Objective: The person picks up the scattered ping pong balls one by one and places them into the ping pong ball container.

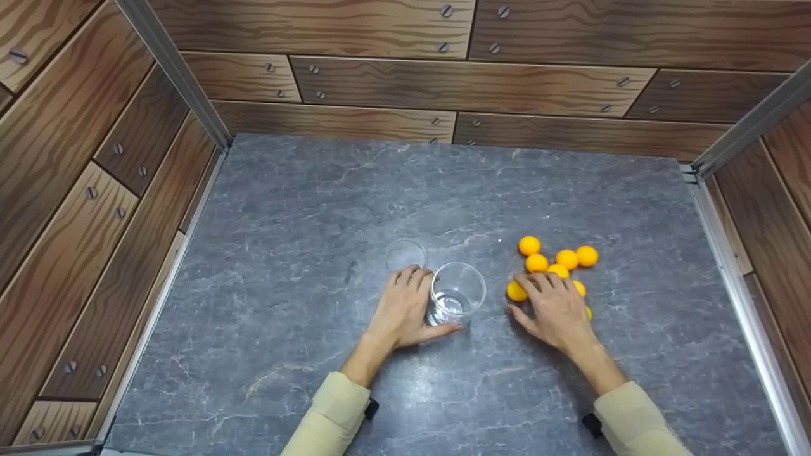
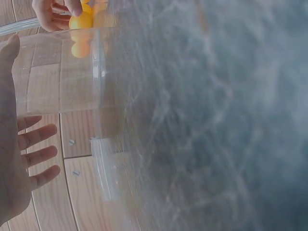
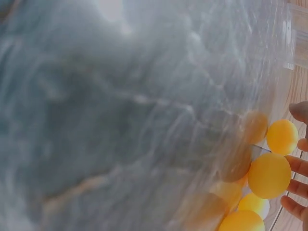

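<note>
In the head view, curves a left hand (image 1: 403, 311) about the left and near sides of an upright clear jar (image 1: 456, 297) on a gray marbled table (image 1: 304, 215), with thumb and fingers apart; spreads a right hand (image 1: 557, 310) low over loose orange balls (image 1: 566, 259) clustered to the right of the jar, with a clear lid (image 1: 404, 251) just beyond the left fingertips. In the left wrist view, frames the jar between thumb and straight fingers with no evident squeeze; cannot tell touching from nearly touching. In the right wrist view, shows parted fingers close against the balls, not wrapped round any one; again, cannot tell contact from closeness. Risks scattering the balls, most likely through a stray fingertip nudge on a smooth top; also risks sliding or tipping the probably light jar, through a bump from the loosely placed left palm.
</note>
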`<state>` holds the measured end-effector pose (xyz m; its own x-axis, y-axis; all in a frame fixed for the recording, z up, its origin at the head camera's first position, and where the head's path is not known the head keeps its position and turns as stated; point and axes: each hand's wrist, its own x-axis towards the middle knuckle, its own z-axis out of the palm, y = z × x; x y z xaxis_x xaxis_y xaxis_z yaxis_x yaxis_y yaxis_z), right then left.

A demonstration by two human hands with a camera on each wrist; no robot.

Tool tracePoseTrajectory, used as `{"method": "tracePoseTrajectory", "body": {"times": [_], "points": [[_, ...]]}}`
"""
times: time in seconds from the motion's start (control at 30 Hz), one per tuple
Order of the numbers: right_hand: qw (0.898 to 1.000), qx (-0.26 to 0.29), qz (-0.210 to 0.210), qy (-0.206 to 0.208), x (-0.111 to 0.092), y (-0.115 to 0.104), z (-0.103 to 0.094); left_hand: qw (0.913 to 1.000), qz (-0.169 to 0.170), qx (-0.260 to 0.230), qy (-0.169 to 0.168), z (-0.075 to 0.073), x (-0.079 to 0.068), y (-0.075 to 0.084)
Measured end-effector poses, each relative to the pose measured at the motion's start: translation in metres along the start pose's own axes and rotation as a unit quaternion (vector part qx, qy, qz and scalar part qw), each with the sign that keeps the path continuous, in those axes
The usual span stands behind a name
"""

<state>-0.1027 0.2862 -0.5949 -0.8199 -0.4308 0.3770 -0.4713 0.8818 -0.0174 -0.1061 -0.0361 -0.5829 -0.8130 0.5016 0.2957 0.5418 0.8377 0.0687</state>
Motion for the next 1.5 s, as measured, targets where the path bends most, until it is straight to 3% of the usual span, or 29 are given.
{"method": "tracePoseTrajectory", "body": {"times": [0.6,0.97,1.5], "points": [[1.0,-0.014,0.006,-0.016,0.003,-0.001,0.003,0.9999,0.0,0.0,-0.01,-0.001,0.0,0.002],[1.0,-0.004,-0.001,0.001,0.004,-0.001,0.004,0.9998,-0.003,-0.002,-0.02,0.0,0.0,0.001],[1.0,0.013,-0.009,0.027,0.01,-0.007,-0.012,0.9999,-0.004,-0.002,-0.01,0.0,-0.001,0.0]]}}
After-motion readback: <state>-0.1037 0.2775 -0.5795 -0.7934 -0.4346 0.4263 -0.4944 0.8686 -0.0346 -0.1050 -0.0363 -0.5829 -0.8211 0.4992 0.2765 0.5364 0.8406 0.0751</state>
